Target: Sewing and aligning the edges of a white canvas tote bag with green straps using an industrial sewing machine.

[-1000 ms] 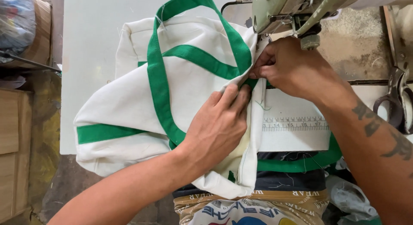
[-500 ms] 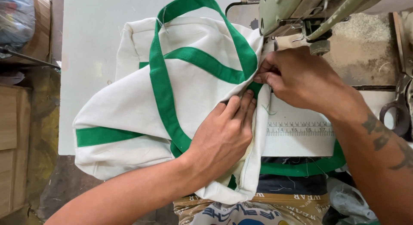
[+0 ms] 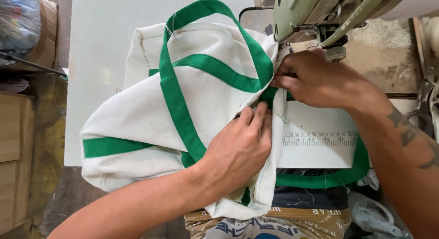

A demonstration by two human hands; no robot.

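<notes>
Head view: both hands on white canvas bag [image 3: 137, 124] at sewing machine [image 3: 315, 15].

Left hand [image 3: 238, 150] pressed flat on the bag's folded edge, fingers together. Right hand [image 3: 315, 81] just beyond it, under the machine head, pinching the green strap [image 3: 219, 69] and fabric edge. Ruler strip [image 3: 320, 139] sits right of left hand; bag bulk spreads left.

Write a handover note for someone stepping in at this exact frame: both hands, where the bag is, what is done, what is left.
Left hand: flat on the white canvas bag, fingers pressing its folded edge.
Right hand: pinching the green strap and bag edge just below the sewing machine head.
Bag lies bunched on the white table; a ruler strip sits beside the edge.
Done: straps already run across the bag body.
Left: apparently the edge at the needle; the needle itself is hidden.
</notes>
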